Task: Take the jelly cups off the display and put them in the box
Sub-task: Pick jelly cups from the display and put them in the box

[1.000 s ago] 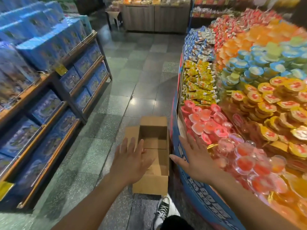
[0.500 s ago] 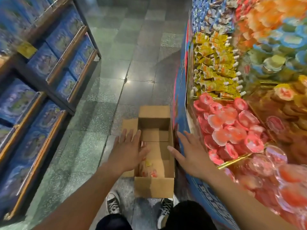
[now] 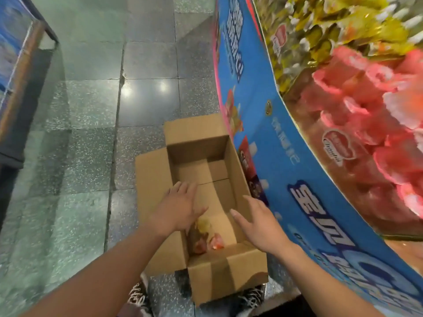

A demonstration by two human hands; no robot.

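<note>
Both hands lower vs. prev. frame. L hand point(image 3: 180, 209), R hand point(image 3: 261, 225) over box point(image 3: 238, 172), lower centre; fingers extended, released, grasping nothing. Few jelly cups point(image 3: 214, 242) inside.

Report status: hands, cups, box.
Open, empty: left hand over box, right hand at its right wall. Few jelly cups in near end. Pink cups on display. Nothing blocking.

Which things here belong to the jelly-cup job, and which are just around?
Job: cardboard box; boxed cups; pink jelly cups; blue display; left hand and right hand, both open.
Around: yellow packets; shelf with blue stock; shoes.
</note>
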